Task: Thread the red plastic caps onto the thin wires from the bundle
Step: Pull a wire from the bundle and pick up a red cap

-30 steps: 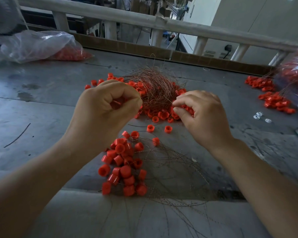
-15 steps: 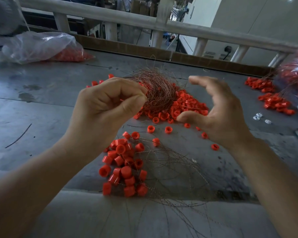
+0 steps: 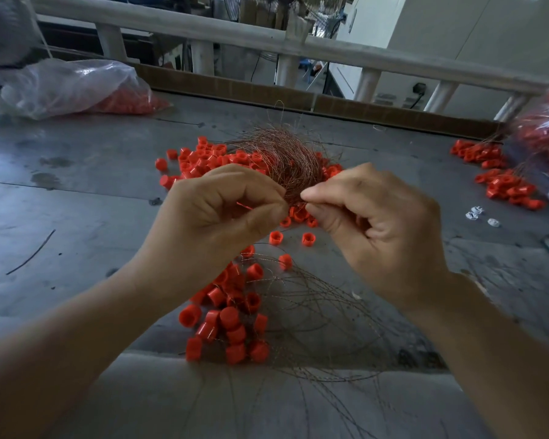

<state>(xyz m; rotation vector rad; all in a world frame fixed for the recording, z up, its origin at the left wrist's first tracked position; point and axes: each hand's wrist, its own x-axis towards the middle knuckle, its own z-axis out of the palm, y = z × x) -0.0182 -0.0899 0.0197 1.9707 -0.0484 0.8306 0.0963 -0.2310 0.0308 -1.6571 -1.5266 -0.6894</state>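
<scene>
Since the copper wire bundle (image 3: pixel 282 160) lies tangled atop the loose red caps (image 3: pixel 216 155), the left hand (image 3: pixel 222 217) pinches one thin strand (image 3: pixel 244 205) while the right hand (image 3: pixel 377 223) nips the bundle's near edge, apparently to draw that strand free.

The wire bundle (image 3: pixel 282 160) was a coppery tangle of thin strands arching above the table, its near end pinched by the left hand (image 3: pixel 216 217) and the right hand (image 3: pixel 377 223). Loose red caps (image 3: pixel 210 156), short open-ended plastic cylinders, lay scattered under and behind it. Nearer, a heap of caps (image 3: pixel 229 321) lay on sides and ends, with thin wires (image 3: pixel 314 296) curving among them and off toward the near edge
</scene>
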